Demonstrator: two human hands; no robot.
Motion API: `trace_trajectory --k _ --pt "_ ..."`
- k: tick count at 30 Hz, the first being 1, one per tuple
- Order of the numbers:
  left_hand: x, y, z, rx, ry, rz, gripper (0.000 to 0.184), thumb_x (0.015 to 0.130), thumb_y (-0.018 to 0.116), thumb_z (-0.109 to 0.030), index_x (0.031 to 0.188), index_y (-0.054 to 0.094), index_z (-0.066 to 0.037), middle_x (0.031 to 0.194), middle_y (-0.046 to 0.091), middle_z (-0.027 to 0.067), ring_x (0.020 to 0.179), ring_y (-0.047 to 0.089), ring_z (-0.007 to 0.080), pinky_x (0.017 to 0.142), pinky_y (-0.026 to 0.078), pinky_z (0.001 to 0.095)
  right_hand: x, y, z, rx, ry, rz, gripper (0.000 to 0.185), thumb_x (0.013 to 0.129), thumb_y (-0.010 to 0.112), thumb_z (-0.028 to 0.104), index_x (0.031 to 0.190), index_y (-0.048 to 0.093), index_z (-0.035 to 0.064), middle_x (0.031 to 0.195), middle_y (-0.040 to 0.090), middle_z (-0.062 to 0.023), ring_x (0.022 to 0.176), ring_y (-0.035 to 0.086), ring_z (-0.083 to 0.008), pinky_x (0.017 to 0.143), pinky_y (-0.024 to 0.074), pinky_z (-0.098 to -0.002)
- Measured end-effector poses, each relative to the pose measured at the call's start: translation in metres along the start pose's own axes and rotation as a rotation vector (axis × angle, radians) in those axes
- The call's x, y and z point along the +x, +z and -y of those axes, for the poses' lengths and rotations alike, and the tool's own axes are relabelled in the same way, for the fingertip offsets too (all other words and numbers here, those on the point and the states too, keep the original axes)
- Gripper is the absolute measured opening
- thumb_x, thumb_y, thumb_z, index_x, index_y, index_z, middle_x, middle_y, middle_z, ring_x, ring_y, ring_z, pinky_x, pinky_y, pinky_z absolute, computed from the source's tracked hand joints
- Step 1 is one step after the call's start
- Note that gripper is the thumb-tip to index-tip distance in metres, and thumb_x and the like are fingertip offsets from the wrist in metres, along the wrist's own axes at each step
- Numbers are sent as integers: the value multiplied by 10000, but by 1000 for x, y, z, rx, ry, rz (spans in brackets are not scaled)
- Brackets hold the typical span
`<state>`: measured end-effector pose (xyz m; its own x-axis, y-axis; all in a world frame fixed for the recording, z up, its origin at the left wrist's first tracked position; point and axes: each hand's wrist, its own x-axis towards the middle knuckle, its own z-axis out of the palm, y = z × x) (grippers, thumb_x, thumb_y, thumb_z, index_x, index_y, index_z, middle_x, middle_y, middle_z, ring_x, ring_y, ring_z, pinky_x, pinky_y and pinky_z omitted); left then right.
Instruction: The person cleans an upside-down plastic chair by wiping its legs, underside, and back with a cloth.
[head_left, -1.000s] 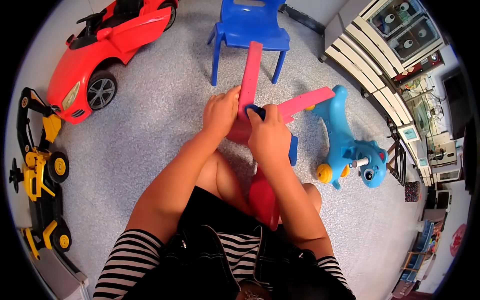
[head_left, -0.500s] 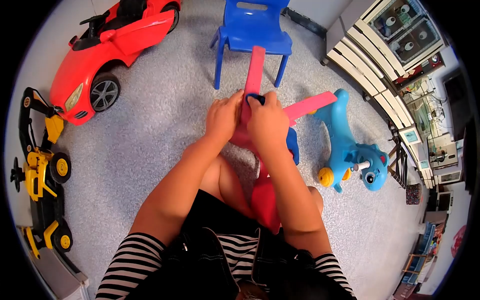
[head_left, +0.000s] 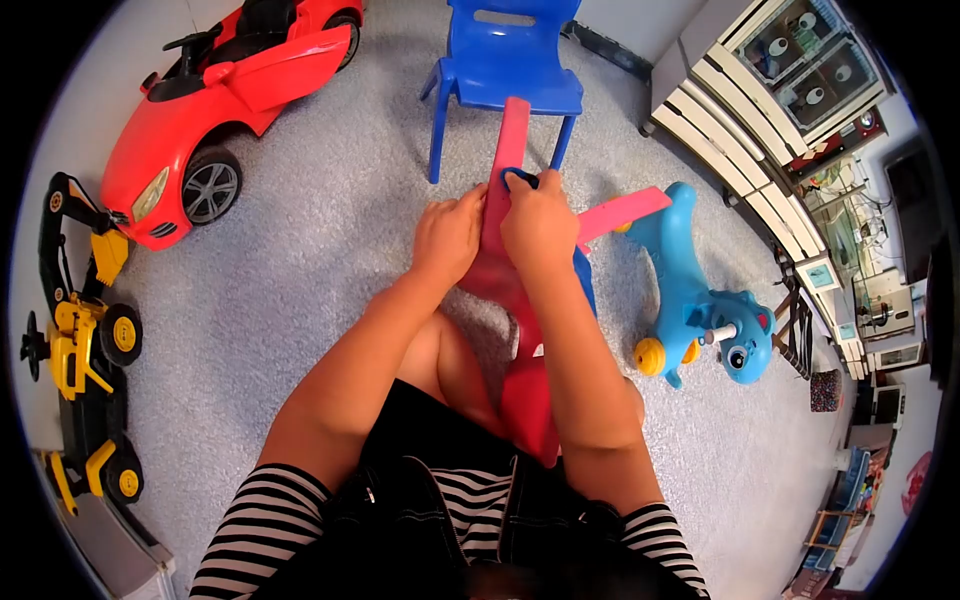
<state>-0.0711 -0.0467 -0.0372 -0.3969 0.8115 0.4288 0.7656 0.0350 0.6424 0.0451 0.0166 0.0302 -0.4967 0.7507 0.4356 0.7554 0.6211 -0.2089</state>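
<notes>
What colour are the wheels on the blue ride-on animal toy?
The small round wheels are yellow; they show best in the head view.

Bright, even light; soft shadows; strong fisheye curvature toward black edges.

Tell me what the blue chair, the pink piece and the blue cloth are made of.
Blue chair: likely moulded plastic, slightly glossy, with rounded edges. Pink piece: probably hard plastic, duller, evenly coloured, with stiff straight bars. Blue cloth: seemingly soft matte fabric, bunched under the right hand; weave unreadable.
</notes>
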Motion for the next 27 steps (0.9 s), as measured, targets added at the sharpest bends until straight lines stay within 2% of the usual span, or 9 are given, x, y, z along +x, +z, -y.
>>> trace_trajectory --k 4,7,9,13,15,17,21,23,27 --pt "-5 -5 -9 7 11 20 347 1033 519 -210 1323 623 -50 1036 722 205 985 661 382 946 441 486 -30 -12 -1 34 -69 3 277 910 641 149 1169 732 117 1058 576 -162 921 660 -360 711 581 -462" --pt "-9 -1 -13 117 49 20 364 1022 532 -219 1332 618 -48 1028 722 184 982 641 354 978 407 475 -51 -23 3 28 -49 15 283 891 664 147 1164 735 120 1065 575 -157 937 657 -354 717 583 -457" --pt "-13 3 -14 68 100 -68 376 1017 540 -227 1337 615 -45 1011 719 171 967 614 331 968 393 465 -47 -26 3 23 -35 31 287 886 671 148 1164 735 121 1066 576 -155 941 658 -351 714 584 -453" --pt "-10 6 -11 95 90 -69 386 1008 547 -224 1338 611 -32 1000 718 170 952 605 321 939 394 455 -14 -9 -7 -10 -97 -22 292 881 679 150 1167 735 124 1058 582 -149 936 666 -342 697 588 -442" --pt "-8 8 -10 129 107 -136 435 964 595 -235 1316 637 16 873 729 147 903 628 288 896 403 430 7 1 -8 -12 -90 -32 288 880 683 161 1161 732 125 1049 585 -148 934 667 -343 701 587 -446" --pt "-8 7 -9 140 106 -133 439 961 596 -232 1321 634 16 867 728 141 899 627 282 893 404 425 21 7 -7 -59 -14 33 284 876 685 168 1153 730 123 1049 585 -147 966 664 -344 716 588 -444" --pt "-12 7 -14 192 121 -145 453 949 605 -222 1335 627 17 858 728 121 880 622 267 873 404 412 4 -2 -4 -70 -18 26 261 885 673 172 1131 732 111 1045 584 -145 973 666 -342 712 587 -439" --pt "-12 8 -10 174 131 -155 457 947 608 -220 1337 625 18 855 727 116 877 619 263 867 403 409 -20 -19 0 18 -29 65 317 899 638 141 1195 750 146 1091 614 -151 950 698 -351 774 573 -455" --pt "-12 12 -12 149 130 -168 461 942 611 -207 1342 618 23 851 724 111 882 614 259 854 399 406 -52 -31 2 38 -55 45 313 899 634 138 1187 753 150 1088 615 -144 919 695 -355 764 570 -460"
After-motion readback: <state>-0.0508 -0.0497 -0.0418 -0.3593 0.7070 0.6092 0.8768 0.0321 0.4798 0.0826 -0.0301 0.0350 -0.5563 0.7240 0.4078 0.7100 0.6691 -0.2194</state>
